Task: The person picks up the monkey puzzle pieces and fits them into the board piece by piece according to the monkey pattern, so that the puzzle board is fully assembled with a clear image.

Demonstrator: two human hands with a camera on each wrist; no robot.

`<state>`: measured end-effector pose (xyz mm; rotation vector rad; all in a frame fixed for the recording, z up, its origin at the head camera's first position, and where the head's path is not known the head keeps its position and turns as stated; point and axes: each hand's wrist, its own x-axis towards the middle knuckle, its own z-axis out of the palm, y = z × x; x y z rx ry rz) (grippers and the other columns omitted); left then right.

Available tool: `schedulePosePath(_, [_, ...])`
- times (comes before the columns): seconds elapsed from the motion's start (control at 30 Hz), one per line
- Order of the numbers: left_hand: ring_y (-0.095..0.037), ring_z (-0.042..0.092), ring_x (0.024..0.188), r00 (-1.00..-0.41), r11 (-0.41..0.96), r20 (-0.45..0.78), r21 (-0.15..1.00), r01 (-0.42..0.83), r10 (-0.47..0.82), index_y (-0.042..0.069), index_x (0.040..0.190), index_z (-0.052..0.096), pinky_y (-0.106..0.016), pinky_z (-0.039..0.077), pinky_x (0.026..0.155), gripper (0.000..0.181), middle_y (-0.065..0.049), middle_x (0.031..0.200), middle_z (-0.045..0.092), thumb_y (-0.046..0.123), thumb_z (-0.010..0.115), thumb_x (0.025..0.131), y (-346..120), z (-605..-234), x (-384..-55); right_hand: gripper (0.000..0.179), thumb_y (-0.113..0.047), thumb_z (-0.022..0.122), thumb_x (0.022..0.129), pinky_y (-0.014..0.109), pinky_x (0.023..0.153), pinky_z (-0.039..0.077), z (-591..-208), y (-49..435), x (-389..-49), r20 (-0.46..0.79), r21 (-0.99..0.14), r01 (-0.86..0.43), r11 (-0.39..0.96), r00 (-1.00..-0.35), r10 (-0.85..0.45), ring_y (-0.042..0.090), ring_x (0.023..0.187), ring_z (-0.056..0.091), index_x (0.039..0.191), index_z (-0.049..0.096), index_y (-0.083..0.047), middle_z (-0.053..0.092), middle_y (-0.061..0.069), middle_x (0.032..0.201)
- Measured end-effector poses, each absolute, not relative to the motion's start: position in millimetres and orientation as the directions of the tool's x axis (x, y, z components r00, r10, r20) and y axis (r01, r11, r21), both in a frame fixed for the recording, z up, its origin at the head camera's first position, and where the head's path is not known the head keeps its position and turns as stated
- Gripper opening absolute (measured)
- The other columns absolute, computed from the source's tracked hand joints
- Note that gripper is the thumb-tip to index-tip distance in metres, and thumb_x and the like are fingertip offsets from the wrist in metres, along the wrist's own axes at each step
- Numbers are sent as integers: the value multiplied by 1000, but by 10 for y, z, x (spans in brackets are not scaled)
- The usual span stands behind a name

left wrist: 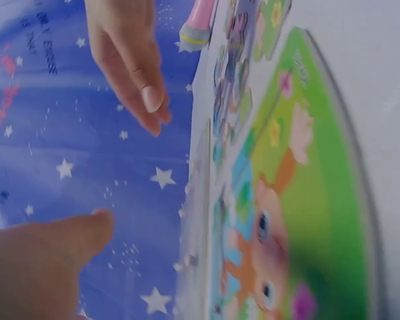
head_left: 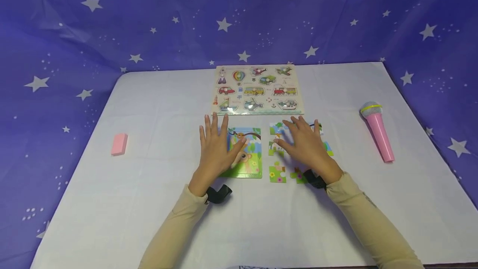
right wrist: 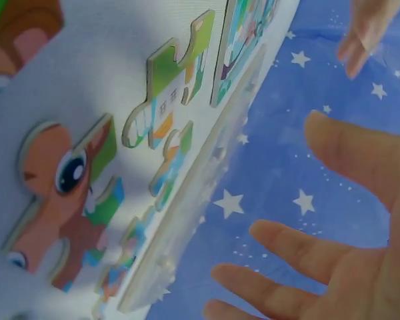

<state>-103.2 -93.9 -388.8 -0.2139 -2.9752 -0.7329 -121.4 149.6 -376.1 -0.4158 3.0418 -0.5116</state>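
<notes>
My left hand (head_left: 215, 150) hovers with spread fingers over the left part of a square picture board (head_left: 254, 168), which shows a cartoon animal on green grass. Straight fingers and an outstretched thumb hold nothing. To its right, my right hand (head_left: 307, 146) is spread above several loose jigsaw pieces (head_left: 277, 174), covering part of them. In the right wrist view, a brown piece with a big eye (right wrist: 67, 177) lies flat on the cloth, apart from the fingers (right wrist: 300, 253). The left wrist view shows the board (left wrist: 333, 180) lying flat below the left thumb (left wrist: 87, 233).
Behind the hands lies a wooden vehicle puzzle (head_left: 257, 90) with knobbed pieces. A pink toy microphone (head_left: 379, 132) lies at the right, and a pink block (head_left: 119, 144) at the left. A white cloth (head_left: 149, 219) covers the table; a blue starry curtain (head_left: 186, 11) hangs behind.
</notes>
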Motion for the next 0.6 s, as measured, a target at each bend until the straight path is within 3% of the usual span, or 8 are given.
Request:
schedulePosePath(0.2, [-35,-10,140,-997,827,-18,560,55,79,6,146,-1,-54,-2,112,107,-20,152,0,57,62,76,-1151,-4031,-940,57,-42,61,84,56,91,26,-3837,1510,-1358,-30,-446,-184,876,-975,-220,37,119,44,128,50,-7,51,18,130])
schedulePosePath(0.37, [-35,-9,140,-992,807,-107,590,-16,59,4,146,-2,-53,-1,112,122,-20,152,-1,57,72,65,-1280,-4141,-886,57,-39,63,82,53,87,25,-3900,1506,-1515,-106,-477,-137,868,-971,-212,38,114,45,129,49,-9,53,18,126])
schedulePosePath(0.6, [-35,-11,140,-983,820,-170,572,-40,71,1,145,6,-53,-1,112,129,-20,152,-3,55,80,54,-1362,-4184,-854,58,-33,68,78,53,88,25,-3915,1451,-1733,-167,-501,-113,858,-960,-224,37,111,47,127,50,-6,57,19,117])
